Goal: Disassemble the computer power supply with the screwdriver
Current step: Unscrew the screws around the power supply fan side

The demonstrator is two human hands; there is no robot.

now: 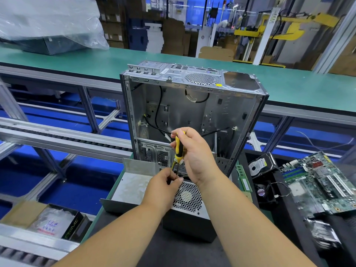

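Note:
The power supply [189,207], a grey metal box with a honeycomb fan grille on top, sits on the bench in front of me. My right hand [194,155] grips the yellow and black screwdriver [178,147] upright, its tip pointing down at the unit's far top edge. My left hand [163,183] pinches the screwdriver's shaft near the tip, over the box's far left corner. A bent grey metal cover [133,185] lies against the unit's left side. The screw under the tip is hidden by my fingers.
An open, stripped computer case [194,105] stands upright just behind the power supply. To the right lie a hard drive [259,164], a small fan [263,191], a RAM stick [243,179] and a motherboard [319,182]. A cardboard box [46,220] sits at lower left.

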